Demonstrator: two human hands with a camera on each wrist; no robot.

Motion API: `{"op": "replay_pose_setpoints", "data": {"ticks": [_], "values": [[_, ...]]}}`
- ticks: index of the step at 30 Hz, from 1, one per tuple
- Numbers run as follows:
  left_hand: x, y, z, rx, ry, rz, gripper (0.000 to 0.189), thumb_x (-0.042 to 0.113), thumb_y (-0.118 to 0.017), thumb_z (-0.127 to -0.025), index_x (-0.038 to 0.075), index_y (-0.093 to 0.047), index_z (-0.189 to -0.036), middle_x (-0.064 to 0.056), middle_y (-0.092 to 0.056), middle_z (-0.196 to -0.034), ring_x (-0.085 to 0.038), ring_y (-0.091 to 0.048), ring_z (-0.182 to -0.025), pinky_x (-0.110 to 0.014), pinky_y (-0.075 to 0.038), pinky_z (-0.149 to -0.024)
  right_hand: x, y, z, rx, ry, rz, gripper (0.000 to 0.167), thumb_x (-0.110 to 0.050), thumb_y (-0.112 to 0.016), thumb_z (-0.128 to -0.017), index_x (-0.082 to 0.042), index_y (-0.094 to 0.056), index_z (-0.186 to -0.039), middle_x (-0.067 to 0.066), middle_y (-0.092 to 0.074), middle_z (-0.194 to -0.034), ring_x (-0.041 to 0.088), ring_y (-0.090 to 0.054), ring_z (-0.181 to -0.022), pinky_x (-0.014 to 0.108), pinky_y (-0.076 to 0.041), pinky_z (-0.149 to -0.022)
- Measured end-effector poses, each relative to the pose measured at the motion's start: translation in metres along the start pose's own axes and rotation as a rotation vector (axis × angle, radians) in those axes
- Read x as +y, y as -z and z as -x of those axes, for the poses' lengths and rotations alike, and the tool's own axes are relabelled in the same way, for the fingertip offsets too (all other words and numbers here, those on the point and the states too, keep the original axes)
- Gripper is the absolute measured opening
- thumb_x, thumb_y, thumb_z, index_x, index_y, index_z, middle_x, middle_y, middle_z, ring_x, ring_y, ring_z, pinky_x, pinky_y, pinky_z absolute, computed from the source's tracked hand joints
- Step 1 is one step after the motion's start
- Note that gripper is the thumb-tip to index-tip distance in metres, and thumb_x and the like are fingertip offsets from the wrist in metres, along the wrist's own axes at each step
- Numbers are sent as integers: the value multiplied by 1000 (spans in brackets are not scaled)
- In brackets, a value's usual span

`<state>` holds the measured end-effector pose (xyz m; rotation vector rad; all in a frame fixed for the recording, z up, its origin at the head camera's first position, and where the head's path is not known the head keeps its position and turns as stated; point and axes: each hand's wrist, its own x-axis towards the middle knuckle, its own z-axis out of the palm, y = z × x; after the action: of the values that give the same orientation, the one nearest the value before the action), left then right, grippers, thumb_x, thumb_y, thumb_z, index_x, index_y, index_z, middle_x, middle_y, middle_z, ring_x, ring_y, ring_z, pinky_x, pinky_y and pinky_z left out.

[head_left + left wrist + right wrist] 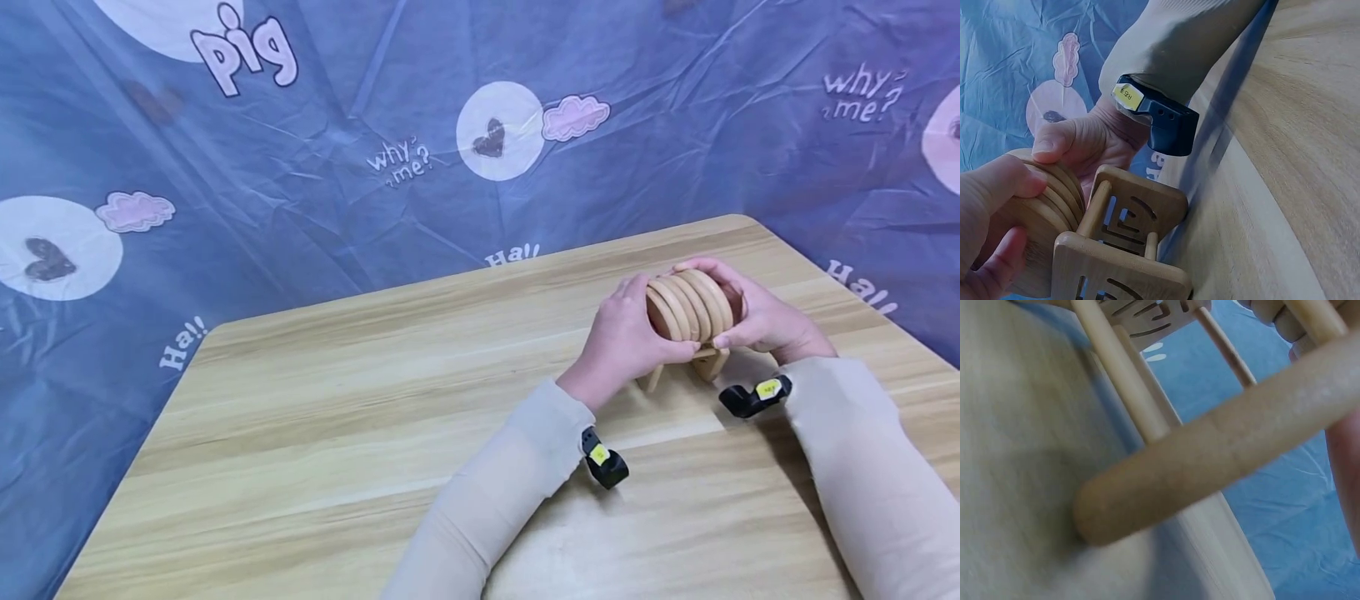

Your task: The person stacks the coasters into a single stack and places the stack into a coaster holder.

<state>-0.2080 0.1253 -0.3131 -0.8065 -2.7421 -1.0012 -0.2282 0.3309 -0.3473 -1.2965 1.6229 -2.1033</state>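
Observation:
Several round wooden coasters (690, 307) stand on edge, packed face to face in a row. My left hand (618, 333) grips the row from its left end, with the thumb along the lower front. From the other end my right hand (776, 321) holds the same row, fingers over the top and thumb low at the front. Directly below is a small wooden coaster rack (1122, 265), with slotted end panels joined by round rods. The left wrist view shows the coasters (1047, 200) right at the rack's upper rod. In the right wrist view, the rack's panel edge (1210, 456) looms close.
The rack stands on a wood-grain table (360, 392), toward its right side. Behind the table hangs a blue printed cloth (322, 167). Black wrist cameras (606, 462) sit at both cuffs, low over the tabletop.

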Motion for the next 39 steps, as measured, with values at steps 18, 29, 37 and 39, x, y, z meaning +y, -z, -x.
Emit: {"op": "replay_pose_setpoints", "data": {"ticks": [18, 29, 37, 39], "values": [[-6, -3, 1, -61, 62, -25, 83, 44, -83, -59, 14, -45, -126, 7, -53, -106, -6, -55, -93, -11, -45, -80, 10, 6, 2, 8, -110, 120, 91, 27, -56, -55, -1, -27, -137, 7, -46, -132, 17, -57, -106, 25, -51, -85], [-9, 0, -6, -134, 93, -84, 73, 44, -84, -58, 13, -48, -113, 6, -53, -91, -5, -54, -82, -10, -45, -67, 3, 7, -6, -51, -247, 351, 86, 23, -64, -60, -4, -32, -135, 4, -51, -118, 11, -58, -98, 20, -51, -80], [-13, 6, -16, -229, 88, -62, 63, 37, -86, -56, 13, -52, -103, 7, -55, -82, -5, -54, -74, -11, -43, -60, -7, 1, -15, -25, -362, 706, 82, 6, -78, -56, -3, -40, -128, -2, -54, -109, 10, -56, -89, 18, -48, -77], [-12, 7, -18, -250, 90, -69, 62, 37, -86, -56, 13, -53, -103, 7, -55, -82, -5, -54, -74, -11, -43, -60, -11, -2, -17, -24, -376, 797, 82, 2, -81, -54, -4, -42, -126, -5, -54, -107, 8, -54, -88, 17, -46, -76]]}}
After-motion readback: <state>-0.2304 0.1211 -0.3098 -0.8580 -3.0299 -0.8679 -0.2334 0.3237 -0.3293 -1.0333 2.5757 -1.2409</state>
